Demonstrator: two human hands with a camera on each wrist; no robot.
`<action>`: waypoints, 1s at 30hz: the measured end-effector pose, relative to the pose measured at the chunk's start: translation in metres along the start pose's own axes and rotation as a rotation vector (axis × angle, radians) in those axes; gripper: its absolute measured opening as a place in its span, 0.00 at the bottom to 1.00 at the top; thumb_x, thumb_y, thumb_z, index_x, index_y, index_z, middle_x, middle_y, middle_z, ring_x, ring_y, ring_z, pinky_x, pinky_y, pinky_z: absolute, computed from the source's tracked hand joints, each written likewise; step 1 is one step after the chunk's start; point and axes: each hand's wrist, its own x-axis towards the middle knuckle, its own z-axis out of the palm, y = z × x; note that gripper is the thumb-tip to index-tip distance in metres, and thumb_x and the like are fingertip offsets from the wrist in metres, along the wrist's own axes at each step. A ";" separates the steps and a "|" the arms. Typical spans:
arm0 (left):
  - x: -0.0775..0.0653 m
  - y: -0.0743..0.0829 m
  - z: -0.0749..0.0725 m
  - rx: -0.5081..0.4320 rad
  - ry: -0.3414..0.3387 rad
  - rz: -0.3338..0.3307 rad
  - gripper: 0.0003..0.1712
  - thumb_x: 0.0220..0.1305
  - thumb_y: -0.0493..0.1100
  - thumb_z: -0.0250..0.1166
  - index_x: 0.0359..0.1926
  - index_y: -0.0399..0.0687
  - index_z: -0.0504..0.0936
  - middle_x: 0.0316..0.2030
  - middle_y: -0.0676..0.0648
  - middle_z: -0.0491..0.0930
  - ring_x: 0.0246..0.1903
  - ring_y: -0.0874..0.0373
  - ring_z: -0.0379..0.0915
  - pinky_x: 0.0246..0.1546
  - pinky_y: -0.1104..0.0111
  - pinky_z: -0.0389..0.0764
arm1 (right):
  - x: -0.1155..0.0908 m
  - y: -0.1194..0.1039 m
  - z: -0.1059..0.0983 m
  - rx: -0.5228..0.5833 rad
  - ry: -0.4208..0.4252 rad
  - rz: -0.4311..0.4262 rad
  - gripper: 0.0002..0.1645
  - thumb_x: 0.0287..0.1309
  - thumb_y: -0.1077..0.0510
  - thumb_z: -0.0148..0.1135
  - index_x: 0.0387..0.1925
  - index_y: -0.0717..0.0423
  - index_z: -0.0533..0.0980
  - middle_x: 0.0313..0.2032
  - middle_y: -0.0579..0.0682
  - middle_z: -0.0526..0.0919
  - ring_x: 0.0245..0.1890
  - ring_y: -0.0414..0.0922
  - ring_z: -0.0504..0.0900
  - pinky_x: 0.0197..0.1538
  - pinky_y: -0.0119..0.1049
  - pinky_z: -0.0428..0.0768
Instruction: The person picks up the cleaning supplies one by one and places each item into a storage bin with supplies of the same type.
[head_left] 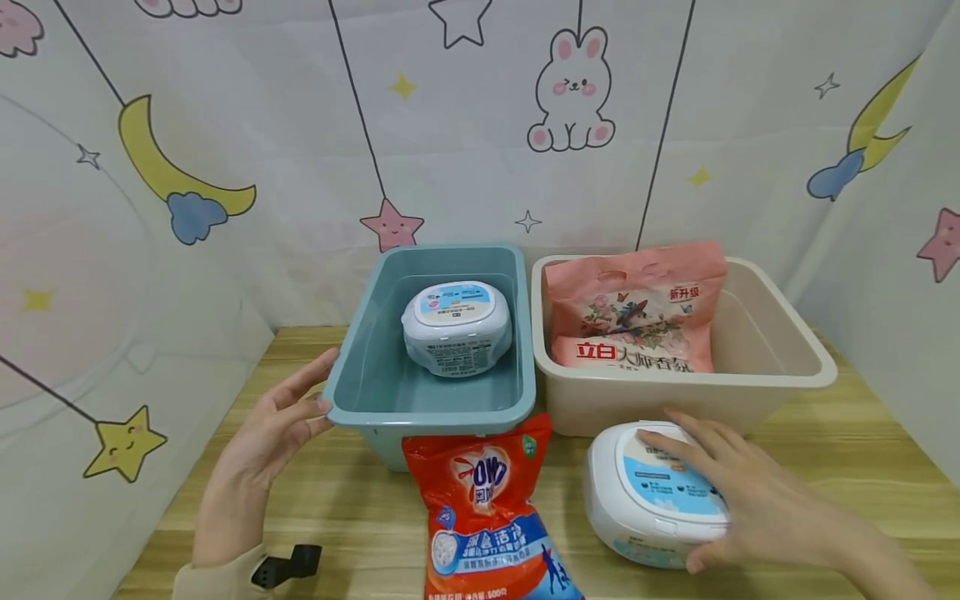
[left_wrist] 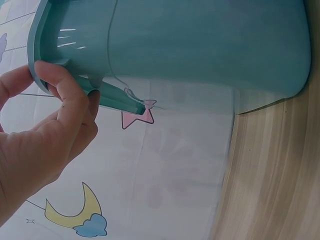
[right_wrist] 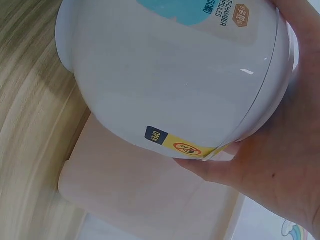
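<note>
My left hand pinches the left rim of a blue-green plastic basin; in the left wrist view its thumb and fingers meet at that rim. Inside the basin sits a white laundry capsule tub. With my right hand I grip a second laundry capsule tub, fingers spread over its lid and thumb at the near side. The right wrist view shows this tub close up, with an "OPEN" label. A red laundry detergent bag stands in front of the blue-green basin.
A beige basin stands right beside the blue-green one and holds a pink laundry detergent bag. Both basins are on a wood-grain table. Behind hangs a white cloth with cartoon prints.
</note>
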 end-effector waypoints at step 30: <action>0.000 -0.002 -0.001 -0.015 0.020 -0.010 0.35 0.67 0.27 0.49 0.74 0.43 0.54 0.62 0.55 0.64 0.52 0.62 0.76 0.47 0.70 0.81 | 0.001 -0.001 0.000 -0.091 0.076 -0.073 0.61 0.29 0.21 0.70 0.69 0.27 0.58 0.65 0.46 0.62 0.59 0.47 0.61 0.47 0.52 0.75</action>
